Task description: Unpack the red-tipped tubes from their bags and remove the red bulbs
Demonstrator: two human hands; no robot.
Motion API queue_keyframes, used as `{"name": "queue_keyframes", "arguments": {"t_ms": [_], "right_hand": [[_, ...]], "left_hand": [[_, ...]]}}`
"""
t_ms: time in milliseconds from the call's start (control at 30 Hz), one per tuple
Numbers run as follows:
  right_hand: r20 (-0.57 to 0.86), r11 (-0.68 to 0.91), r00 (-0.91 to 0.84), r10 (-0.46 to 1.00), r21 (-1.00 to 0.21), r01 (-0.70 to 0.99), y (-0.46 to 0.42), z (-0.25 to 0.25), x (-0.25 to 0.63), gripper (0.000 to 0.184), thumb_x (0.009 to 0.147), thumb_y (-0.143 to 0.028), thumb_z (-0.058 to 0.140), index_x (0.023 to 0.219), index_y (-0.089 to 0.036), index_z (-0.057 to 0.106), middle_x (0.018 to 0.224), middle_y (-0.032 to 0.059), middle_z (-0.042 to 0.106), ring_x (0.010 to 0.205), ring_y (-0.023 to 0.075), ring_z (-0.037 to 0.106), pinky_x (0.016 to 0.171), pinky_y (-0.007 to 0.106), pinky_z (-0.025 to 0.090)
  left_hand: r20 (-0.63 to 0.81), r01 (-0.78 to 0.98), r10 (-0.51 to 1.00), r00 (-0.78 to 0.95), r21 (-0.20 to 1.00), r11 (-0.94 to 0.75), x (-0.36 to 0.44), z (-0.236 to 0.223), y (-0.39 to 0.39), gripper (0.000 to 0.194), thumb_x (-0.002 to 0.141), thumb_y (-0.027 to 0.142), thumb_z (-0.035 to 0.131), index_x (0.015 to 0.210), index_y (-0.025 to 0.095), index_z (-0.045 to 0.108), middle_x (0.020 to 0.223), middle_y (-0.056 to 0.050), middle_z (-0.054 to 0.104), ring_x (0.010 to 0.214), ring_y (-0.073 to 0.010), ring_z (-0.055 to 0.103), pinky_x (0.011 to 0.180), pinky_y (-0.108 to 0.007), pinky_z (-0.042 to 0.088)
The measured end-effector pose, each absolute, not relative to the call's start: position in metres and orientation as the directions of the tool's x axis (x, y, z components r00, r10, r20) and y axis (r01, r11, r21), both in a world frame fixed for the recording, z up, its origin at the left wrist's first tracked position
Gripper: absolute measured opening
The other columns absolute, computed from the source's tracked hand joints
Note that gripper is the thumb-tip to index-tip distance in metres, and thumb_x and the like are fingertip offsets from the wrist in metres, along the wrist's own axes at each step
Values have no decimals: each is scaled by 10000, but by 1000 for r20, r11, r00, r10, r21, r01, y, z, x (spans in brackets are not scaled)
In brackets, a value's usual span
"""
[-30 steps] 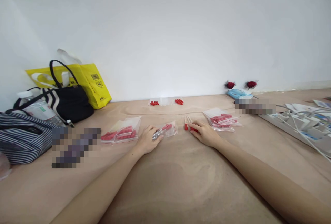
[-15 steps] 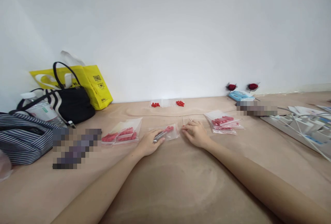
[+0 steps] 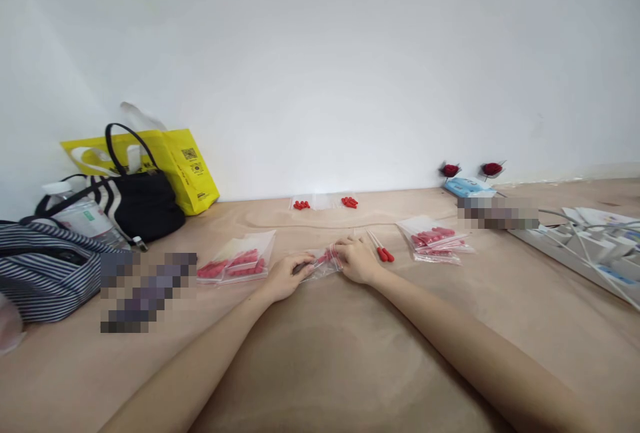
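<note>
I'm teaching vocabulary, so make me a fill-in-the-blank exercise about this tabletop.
1. The tall bag behind the black handbag is ____.
2. The striped bag is nearer the person's ____ hand.
3. Just right of the right hand lie sticks with ____ tips.

Missing words: yellow; left; red.

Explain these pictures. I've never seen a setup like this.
There is no machine here: one camera, worn on a person's head, looks forward and down. The person's bare left hand holds a small clear bag; the right hand touches its other end, its exact grip hidden. Beside the right hand, red-tipped sticks lie on the wooden table. Filled bags with red contents lie to either side. A yellow bag stands at the left.
</note>
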State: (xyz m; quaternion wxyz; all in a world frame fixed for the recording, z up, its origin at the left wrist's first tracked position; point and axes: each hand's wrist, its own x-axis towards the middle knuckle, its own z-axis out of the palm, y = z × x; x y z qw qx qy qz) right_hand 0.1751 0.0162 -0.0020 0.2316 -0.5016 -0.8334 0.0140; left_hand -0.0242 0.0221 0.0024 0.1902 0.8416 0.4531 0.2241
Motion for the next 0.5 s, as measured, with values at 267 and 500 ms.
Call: {"name": "queue_keyframes", "arguments": {"t_ms": [267,500], "right_hand": [[360,504,-406,840,-241,830,17,-5,178,163,757,-303,553,862,-178,543,907,59,581,898,206,477,729,316,279],[382,602,-484,788,-309,736,9,-5,184,65,756,-189,527,821,-189,528,825,22,597,812,158,508,708,269,336]], "left_hand": [[196,713,834,515,442,-544,-22,-1,19,379,787,388,464,1091,190,574,1224,-69,520,1126,-204,471,965,-352,347],[162,715,834,528,446,-539,-22,-1,17,413,802,428,432,1152,232,529,1285,-53,459,1179,-211,416,988,-383,311]]}}
